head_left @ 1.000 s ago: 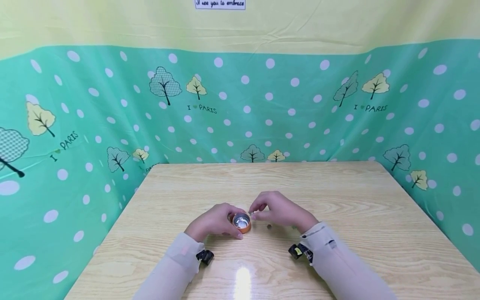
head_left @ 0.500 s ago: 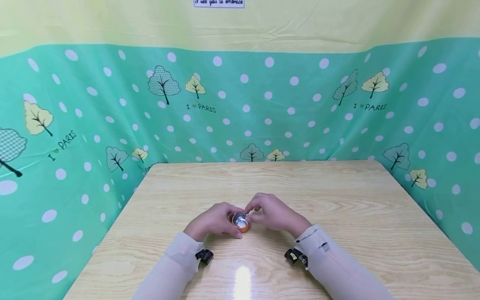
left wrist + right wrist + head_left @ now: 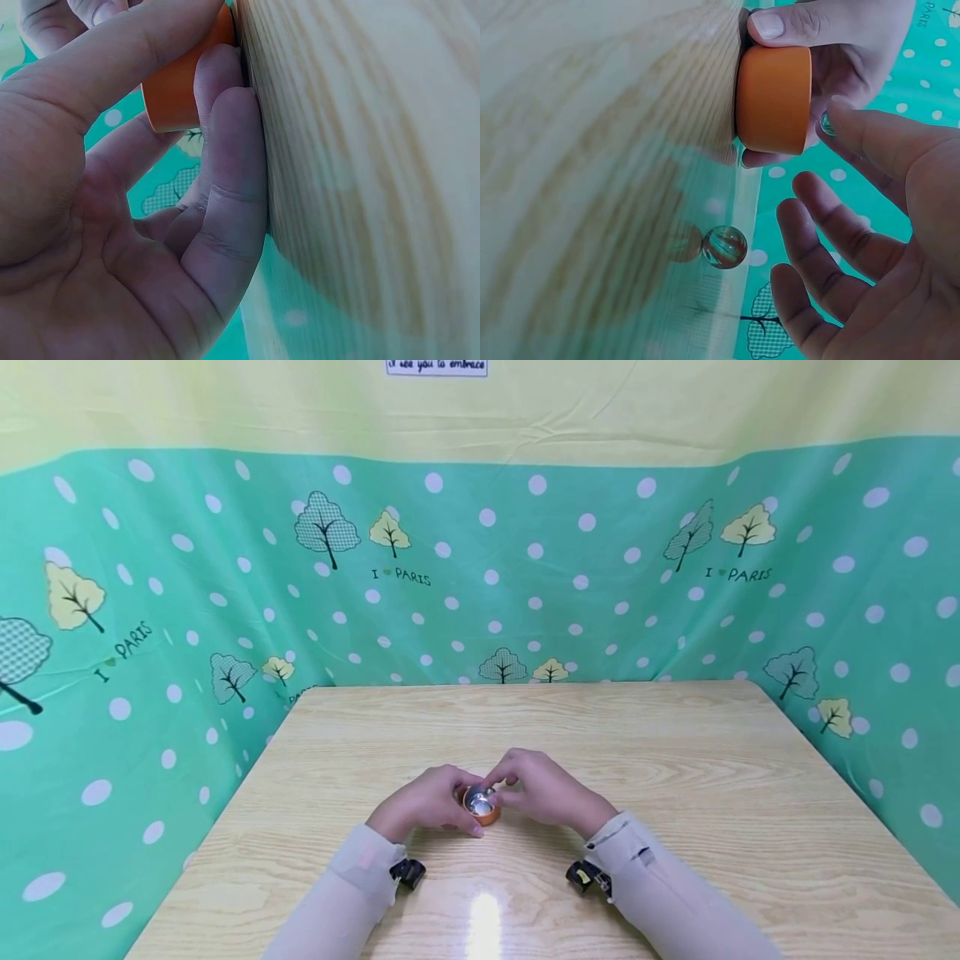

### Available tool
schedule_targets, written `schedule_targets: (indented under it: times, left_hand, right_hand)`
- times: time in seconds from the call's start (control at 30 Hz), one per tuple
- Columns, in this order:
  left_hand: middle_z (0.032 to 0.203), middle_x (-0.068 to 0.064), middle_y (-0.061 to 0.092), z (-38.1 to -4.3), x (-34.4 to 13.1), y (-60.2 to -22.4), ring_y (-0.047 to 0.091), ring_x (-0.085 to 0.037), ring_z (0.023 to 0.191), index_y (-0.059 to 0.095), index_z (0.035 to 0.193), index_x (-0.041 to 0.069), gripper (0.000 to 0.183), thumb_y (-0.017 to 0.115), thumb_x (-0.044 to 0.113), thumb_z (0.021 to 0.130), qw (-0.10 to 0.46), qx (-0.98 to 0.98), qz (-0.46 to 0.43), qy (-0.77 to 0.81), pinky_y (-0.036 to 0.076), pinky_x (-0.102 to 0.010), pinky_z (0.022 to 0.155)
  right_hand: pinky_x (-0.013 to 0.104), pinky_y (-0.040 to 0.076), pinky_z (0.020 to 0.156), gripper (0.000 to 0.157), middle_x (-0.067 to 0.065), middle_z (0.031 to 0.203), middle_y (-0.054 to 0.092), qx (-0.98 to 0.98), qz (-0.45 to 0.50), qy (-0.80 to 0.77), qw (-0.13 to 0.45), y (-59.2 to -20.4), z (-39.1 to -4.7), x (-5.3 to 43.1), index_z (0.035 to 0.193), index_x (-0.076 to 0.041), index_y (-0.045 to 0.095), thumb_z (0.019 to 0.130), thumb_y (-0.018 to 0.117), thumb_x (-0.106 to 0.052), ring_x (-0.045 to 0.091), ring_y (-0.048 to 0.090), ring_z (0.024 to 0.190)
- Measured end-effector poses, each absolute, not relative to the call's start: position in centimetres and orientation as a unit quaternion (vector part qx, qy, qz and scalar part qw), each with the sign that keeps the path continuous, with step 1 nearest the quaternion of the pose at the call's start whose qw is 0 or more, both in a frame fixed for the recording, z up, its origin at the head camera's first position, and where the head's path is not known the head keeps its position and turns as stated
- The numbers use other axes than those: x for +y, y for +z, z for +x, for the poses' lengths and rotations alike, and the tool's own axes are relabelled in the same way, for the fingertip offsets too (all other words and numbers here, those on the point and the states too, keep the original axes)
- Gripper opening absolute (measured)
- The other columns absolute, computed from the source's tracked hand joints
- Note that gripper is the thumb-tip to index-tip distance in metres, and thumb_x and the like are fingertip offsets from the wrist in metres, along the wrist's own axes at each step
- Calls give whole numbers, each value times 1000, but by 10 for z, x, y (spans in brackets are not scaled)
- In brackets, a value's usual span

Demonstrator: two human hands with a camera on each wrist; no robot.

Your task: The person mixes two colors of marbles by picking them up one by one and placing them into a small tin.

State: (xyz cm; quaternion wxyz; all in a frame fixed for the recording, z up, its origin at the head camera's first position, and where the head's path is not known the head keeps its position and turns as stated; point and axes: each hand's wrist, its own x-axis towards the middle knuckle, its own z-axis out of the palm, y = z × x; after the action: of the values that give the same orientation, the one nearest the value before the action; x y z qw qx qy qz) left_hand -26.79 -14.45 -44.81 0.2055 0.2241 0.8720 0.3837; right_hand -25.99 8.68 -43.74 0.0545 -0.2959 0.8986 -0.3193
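A small orange cup (image 3: pixel 491 817) with a shiny silver inside stands upright on the table. My left hand (image 3: pixel 429 802) grips it from the left, thumb and fingers around its sides. In the left wrist view the orange wall of the cup (image 3: pixel 174 94) shows between the fingers. Over the cup's right rim, my right hand (image 3: pixel 551 789) pinches a glass marble (image 3: pixel 827 124) between thumb and index finger, just outside the cup's mouth in the right wrist view. The other fingers of that hand are spread apart. Another glass marble (image 3: pixel 725 247) lies on the table below the right hand, hidden in the head view.
The wood-grain table (image 3: pixel 675 827) extends on all sides of the hands. A green dotted curtain (image 3: pixel 600 568) hangs behind it and along both sides. Small black wrist cameras sit under both sleeves. Light glares off the table near its front.
My right hand has moved left, bringing its marble from beside the cup to over the rim. The marble on the table has gone out of the head view. My left hand keeps its grip.
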Motion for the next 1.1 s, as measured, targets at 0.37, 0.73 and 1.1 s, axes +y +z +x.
schedule_targets:
  times: [0.37,0.73,1.1]
  left_hand:
    - [100,0,71,-268,-144,-449,62,-18,79,76,114,35,48,96,22,72,206,873,225,380,54,-34,62]
    - [104,1,72,-268,-144,-449,64,-18,85,76,120,35,55,97,22,71,204,873,226,380,55,-35,64]
    - [106,1,73,-268,-145,-449,64,-18,88,76,122,31,56,97,21,71,204,871,227,384,56,-36,66]
  right_hand:
    - [26,52,79,23,-9,106,69,900,-301,-312,54,-439,-261,87,114,-23,80,92,80,-27,14,65,96]
    - [31,51,81,20,-3,108,72,897,-307,-314,48,-437,-262,90,112,-23,81,92,80,-26,16,65,97]
    - [30,54,70,19,-1,109,70,902,-275,-325,66,-434,-264,95,113,-22,79,94,79,-26,11,61,87]
